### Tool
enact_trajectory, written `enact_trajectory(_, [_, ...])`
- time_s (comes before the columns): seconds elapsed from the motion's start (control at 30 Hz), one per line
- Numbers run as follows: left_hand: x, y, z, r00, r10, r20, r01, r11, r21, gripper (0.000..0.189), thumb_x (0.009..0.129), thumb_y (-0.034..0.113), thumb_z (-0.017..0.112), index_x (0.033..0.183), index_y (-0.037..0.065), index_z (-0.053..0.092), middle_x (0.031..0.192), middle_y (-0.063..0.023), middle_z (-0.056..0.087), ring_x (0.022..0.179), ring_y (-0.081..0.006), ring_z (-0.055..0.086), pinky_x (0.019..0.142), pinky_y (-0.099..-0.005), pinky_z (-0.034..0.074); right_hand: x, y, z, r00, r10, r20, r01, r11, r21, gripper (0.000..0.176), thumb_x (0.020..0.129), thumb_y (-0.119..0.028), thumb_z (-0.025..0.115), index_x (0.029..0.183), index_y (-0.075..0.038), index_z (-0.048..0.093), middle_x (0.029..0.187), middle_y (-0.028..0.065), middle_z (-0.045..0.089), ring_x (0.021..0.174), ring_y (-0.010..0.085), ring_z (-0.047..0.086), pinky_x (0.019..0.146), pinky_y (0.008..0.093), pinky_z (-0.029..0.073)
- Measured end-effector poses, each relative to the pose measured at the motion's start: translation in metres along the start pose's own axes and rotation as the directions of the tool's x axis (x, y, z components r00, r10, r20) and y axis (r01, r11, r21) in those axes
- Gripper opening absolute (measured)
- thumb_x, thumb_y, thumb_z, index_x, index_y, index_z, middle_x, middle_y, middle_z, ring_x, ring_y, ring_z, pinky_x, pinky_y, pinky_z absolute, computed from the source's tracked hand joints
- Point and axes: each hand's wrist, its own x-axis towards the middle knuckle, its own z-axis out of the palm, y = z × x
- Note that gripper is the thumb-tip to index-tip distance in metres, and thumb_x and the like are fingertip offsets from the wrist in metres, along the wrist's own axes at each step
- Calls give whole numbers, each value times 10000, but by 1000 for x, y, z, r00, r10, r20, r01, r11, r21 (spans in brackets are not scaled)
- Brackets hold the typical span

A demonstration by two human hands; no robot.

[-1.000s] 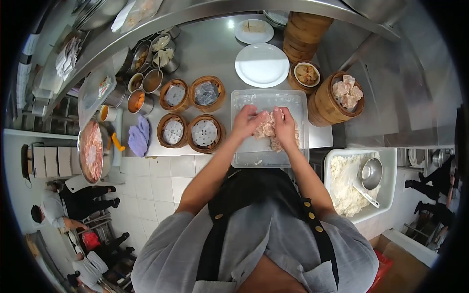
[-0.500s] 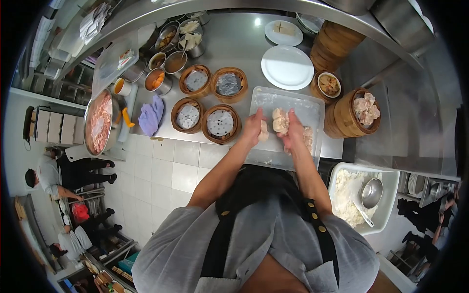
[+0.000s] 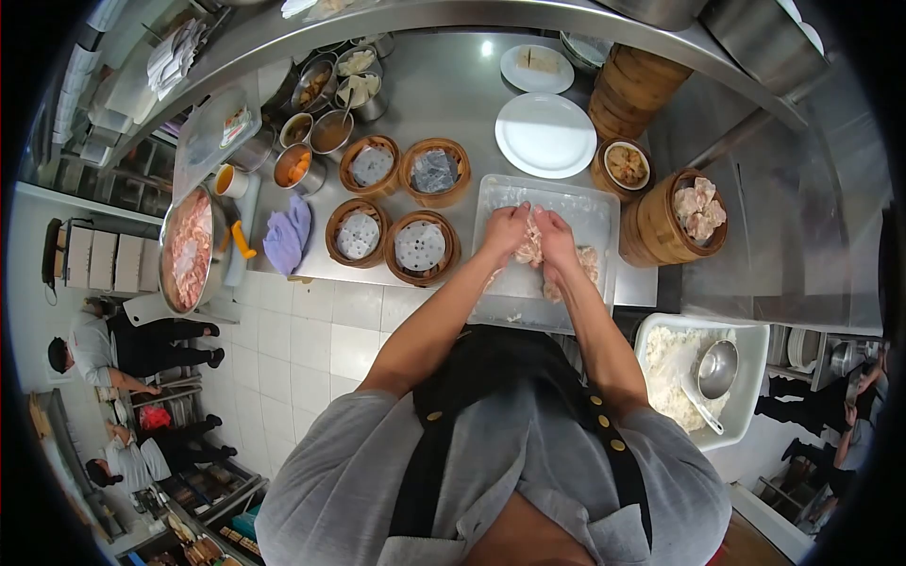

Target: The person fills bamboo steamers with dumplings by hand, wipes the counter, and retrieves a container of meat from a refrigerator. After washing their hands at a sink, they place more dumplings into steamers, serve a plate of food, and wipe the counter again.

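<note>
Nothing legible here, and the little coloured patch (image 3: 236, 126) up on the clear plastic container (image 3: 200, 141) stays too small and blurred to read!

Arranged around one clear tray (image 3: 587, 203): directly over it, two hands, one left hand (image 3: 507, 228) and one right hand (image 3: 557, 238), with meat pieces (image 3: 589, 264) too overlapped for a count. Left of the tray, four small bamboo steamers (image 3: 454, 249), two rows of two; farther left, one purple cloth (image 3: 286, 236), one metal basin (image 3: 213, 279) and one orange handle (image 3: 243, 242). Beyond the tray and to its left, metal pots (image 3: 319, 174), several, crowded past exact tally. Beyond the tray, two white plates (image 3: 545, 135); beyond and to its right, one white bowl (image 3: 609, 161) and two tall steamer stacks (image 3: 651, 224), tiers indistinct. Nearer and right of the tray, one white tub (image 3: 758, 377).
</note>
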Motion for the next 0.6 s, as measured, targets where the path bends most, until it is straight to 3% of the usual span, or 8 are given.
enact_trajectory(0.13, [15, -16, -1, 984, -158, 84, 168, 976, -138, 302, 903, 266, 527, 863, -24, 604, 796, -73, 611, 658, -161, 590, 545, -318, 479, 15, 16, -10, 998, 68, 17, -69, 991, 114, 305, 931, -360, 484, 891, -65, 549, 689, 28, 575, 504, 146, 559, 278, 256, 351])
enact_trajectory(0.2, [17, -23, -4, 972, -219, 88, 233, 946, -226, 290, 901, 261, 535, 869, -20, 598, 788, -74, 602, 649, -167, 592, 541, -330, 491, 25, 22, -18, 979, 179, 96, -203, 887, 414, 333, 938, -395, 455, 886, -81, 551, 712, 41, 584, 531, 154, 565, 315, 267, 372])
enact_trajectory(0.33, [2, -3, -15, 944, -302, 130, 329, 883, -335, 258, 905, 268, 534, 884, 15, 581, 772, -72, 576, 661, -191, 605, 535, -353, 514, 14, 8, -25, 993, 119, 2, -116, 964, 241, 364, 878, -380, 567, 1000, -37, 568, 843, 90, 605, 655, 183, 615, 433, 300, 464])
enact_trajectory(0.37, [-3, 0, -18, 949, -296, 111, 316, 878, -360, 251, 908, 268, 530, 884, 22, 574, 780, -77, 570, 675, -198, 610, 530, -356, 516, 15, 12, -36, 888, -460, 6, 417, 800, -431, 398, 846, -348, 612, 1068, -22, 555, 903, 114, 594, 702, 199, 619, 501, 305, 485])
enact_trajectory(0.4, [-4, 5, -21, 953, -287, 98, 302, 880, -366, 251, 908, 268, 530, 884, 22, 574, 780, -77, 570, 675, -198, 610, 530, -356, 516, 21, 15, -42, 520, -768, 374, 604, 21, -796, 461, 814, -316, 658, 1137, -8, 541, 964, 138, 584, 750, 216, 623, 569, 310, 506])
enact_trajectory(0.43, [-11, 12, -24, 951, -298, 86, 306, 851, -427, 238, 913, 253, 515, 888, 22, 567, 799, -86, 570, 687, -206, 609, 533, -361, 519, 11, 9, -32, 516, -761, 392, 621, 17, -784, 461, 814, -316, 658, 1137, -8, 541, 964, 138, 584, 750, 216, 623, 569, 310, 506])
enact_trajectory(0.53, [-29, 12, -37, 936, -329, 125, 343, 770, -538, 219, 924, 223, 487, 909, 14, 550, 848, -107, 572, 710, -228, 609, 551, -376, 524, -37, -24, 3, 803, -414, 428, 595, 520, -613, 562, 717, -180, 752, 1207, -30, 522, 1036, 122, 564, 783, 234, 592, 669, 303, 498])
enact_trajectory(0.6, [-40, 5, -49, 908, -349, 234, 414, 649, -638, 178, 920, 161, 478, 949, -8, 523, 934, -135, 573, 775, -260, 612, 625, -391, 535, -53, -29, 18, 753, -397, 525, 658, 467, -590, 560, 709, -178, 757, 1197, -28, 526, 1033, 123, 565, 765, 234, 587, 655, 305, 498])
